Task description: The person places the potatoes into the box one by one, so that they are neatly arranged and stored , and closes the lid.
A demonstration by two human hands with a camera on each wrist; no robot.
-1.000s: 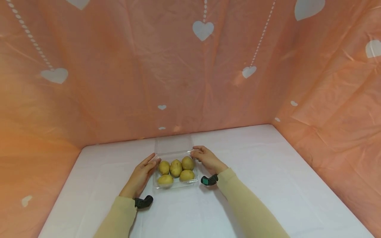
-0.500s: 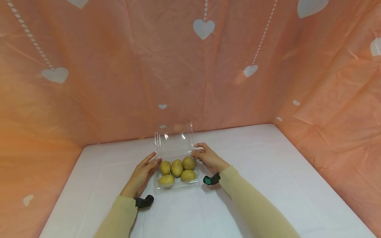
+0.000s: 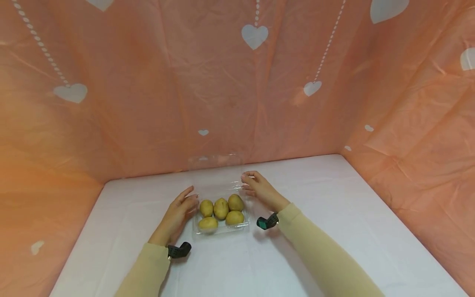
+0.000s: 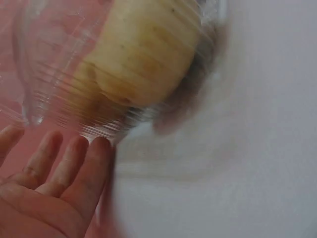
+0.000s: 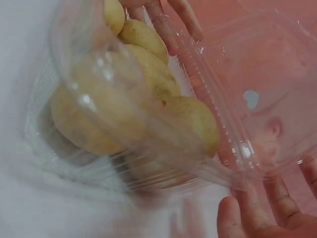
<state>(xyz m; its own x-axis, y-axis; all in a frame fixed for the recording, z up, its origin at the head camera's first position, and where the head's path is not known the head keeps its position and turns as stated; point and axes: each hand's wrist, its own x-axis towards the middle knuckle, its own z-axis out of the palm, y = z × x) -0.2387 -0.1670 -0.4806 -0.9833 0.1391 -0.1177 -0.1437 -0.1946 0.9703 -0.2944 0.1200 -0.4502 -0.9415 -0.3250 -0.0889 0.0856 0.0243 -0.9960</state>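
A clear plastic clamshell box [image 3: 221, 232] stands on the white table with several potatoes [image 3: 221, 208] in its base. Its see-through lid [image 3: 217, 175] is raised at the far side, against the backdrop. My left hand [image 3: 178, 214] is beside the box's left wall; in the left wrist view its straight fingers [image 4: 81, 173] are right at the ribbed plastic. On the other side my right hand [image 3: 263, 192] is at the hinge corner, fingers loosely bent. The right wrist view has its fingertips [image 5: 247, 201] close to the rim and lid, with nothing gripped.
Behind the white table [image 3: 334, 214] hangs an orange cloth backdrop [image 3: 156, 103] with white hearts, which also closes off both sides. A black wrist camera [image 3: 179, 250] is on the left wrist, another wrist camera [image 3: 267, 222] on the right.
The lid has risen from lying low at the back to standing up behind the potatoes. My right hand has shifted slightly away along the box, and the left fingers have loosened off the wall.
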